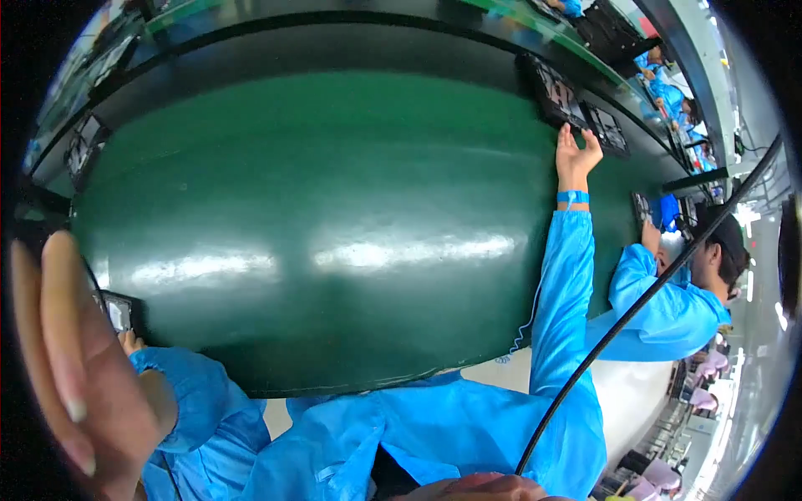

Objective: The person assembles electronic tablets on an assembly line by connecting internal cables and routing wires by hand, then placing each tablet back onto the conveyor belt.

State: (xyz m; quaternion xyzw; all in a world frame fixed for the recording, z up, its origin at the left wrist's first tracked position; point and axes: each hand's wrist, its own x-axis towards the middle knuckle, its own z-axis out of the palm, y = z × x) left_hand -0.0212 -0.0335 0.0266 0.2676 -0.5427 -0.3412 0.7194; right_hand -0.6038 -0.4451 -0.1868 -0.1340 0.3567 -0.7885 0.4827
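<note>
bare right hand [578, 159]: fingers apart, just beside black rectangular framed device [556, 90], glossy green worktop [334, 175], far right | bare left hand [109, 392]: unclosed, empty | device: probably light, stiff, fragile-faced; grip side rims

A dark green table [334, 184] fills the middle, its glossy top catching two white streaks of light. Along its far side runs a shelf [334, 18] with a green-tinted edge. A black case [83, 146] lies by the table's left end. At the right sits a co-worker [668, 305] in a blue smock and black cap, with a bright blue item [669, 212] just beyond. A black cable [647, 307] slants across the view, close to the camera. Past a grey metal post [690, 63], more people [667, 93] in blue appear. Below right lies pale floor [635, 397], bordered by pink shapes [660, 472] too small to identify.
</note>
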